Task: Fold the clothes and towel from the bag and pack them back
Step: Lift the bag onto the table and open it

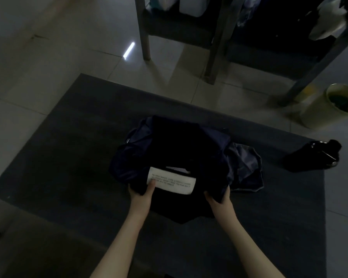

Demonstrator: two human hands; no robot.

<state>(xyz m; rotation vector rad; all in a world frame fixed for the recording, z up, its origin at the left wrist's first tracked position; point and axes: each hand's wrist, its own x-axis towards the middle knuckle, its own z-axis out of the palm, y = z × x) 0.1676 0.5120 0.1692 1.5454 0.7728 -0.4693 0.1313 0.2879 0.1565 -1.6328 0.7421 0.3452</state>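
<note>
Step in hand, by my reading: packing. Left hand (142, 191) and right hand (219, 195) each grip the near edge of a black garment (177, 141) bearing a white printed patch (172, 182), fingers (151, 185) curled round the cloth. Garment lies over the navy bag (129, 157) on the counter (68, 137). Grey-blue cloth (247, 165) sits just right of bag. Next move calls for sliding the garment in flat without losing its folds.

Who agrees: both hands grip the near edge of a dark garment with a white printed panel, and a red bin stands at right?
Not quite: the head view shows the bin is yellow, not red. The left hand and right hand do grip the near edge of the dark garment with its white printed panel.
</note>
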